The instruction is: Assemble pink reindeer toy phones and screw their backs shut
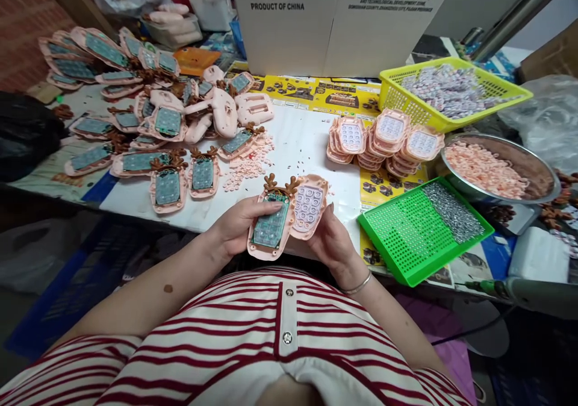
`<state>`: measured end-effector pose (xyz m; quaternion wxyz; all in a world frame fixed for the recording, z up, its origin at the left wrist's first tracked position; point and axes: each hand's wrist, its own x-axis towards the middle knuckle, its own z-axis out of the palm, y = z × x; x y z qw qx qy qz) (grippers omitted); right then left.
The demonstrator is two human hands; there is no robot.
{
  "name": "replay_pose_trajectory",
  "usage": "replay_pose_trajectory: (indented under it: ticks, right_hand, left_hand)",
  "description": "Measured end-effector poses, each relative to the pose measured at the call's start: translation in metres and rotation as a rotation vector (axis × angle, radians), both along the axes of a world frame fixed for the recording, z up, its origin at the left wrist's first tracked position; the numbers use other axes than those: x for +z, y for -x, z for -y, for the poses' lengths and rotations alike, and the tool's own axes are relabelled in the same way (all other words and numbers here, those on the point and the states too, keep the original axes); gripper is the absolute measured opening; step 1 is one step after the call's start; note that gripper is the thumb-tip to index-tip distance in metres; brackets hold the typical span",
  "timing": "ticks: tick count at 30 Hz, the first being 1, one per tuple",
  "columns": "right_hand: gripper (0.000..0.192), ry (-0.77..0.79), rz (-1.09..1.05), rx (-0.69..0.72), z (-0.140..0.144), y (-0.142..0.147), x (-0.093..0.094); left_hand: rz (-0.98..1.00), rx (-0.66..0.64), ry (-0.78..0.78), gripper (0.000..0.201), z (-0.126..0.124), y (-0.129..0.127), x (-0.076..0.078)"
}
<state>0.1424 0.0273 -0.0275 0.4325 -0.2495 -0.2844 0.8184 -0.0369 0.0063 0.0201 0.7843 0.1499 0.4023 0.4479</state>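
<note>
My left hand [237,222] grips a pink toy shell half with a green circuit board [270,224] and brown antlers at its top. Its thumb lies across the upper part of the board. Against that shell's right side, my right hand [333,240] holds a second pink shell half [309,207], fitted with a pale keypad of round buttons. The two halves sit side by side, insides facing up, just over the table's front edge. My right fingers are partly hidden behind the keypad half. Small pink pieces [248,168] are scattered on the white surface beyond my left hand.
Many antlered shells with boards [167,123] are heaped at left. Stacked keypad halves [391,129] stand at right, near a yellow basket [406,108] of small packets, a metal bowl [548,183] of pink parts and a green tray [397,246] of screws. A large carton [293,38] stands behind.
</note>
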Motion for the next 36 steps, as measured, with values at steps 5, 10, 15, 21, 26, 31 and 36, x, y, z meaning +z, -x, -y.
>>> replay_pose_trajectory:
  ticks: [5, 10, 15, 21, 26, 31, 36]
  right_hand:
    - [0.046, -0.025, -0.010, -0.003, 0.006, -0.006, -0.005]
    - [0.057, 0.005, -0.054, -0.032, 0.009, -0.010, -0.007]
    - [0.062, -0.002, -0.052, 0.002, 0.013, -0.005, -0.006]
    - [0.062, 0.031, -0.055, 0.062, 0.016, -0.003, -0.009]
    - [0.059, 0.064, -0.066, 0.005, 0.016, -0.002, -0.012]
    - [0.056, 0.086, -0.079, -0.036, 0.015, 0.001, -0.013]
    - [0.057, 0.084, -0.081, -0.027, 0.016, 0.001, -0.014]
  left_hand:
    - [-0.037, 0.006, -0.031, 0.013, 0.007, -0.003, 0.006]
    - [-0.081, 0.114, -0.098, 0.024, 0.019, -0.002, 0.016]
    - [0.014, -0.104, -0.191, 0.031, 0.027, -0.004, 0.022]
    - [0.046, -0.247, -0.177, 0.028, 0.027, -0.010, 0.016]
    - [0.114, -0.308, -0.221, 0.030, 0.029, -0.006, 0.018]
    - [0.171, -0.382, -0.156, 0.027, 0.030, -0.011, 0.011]
    - [0.147, -0.324, -0.153, 0.025, 0.029, -0.006, 0.010]
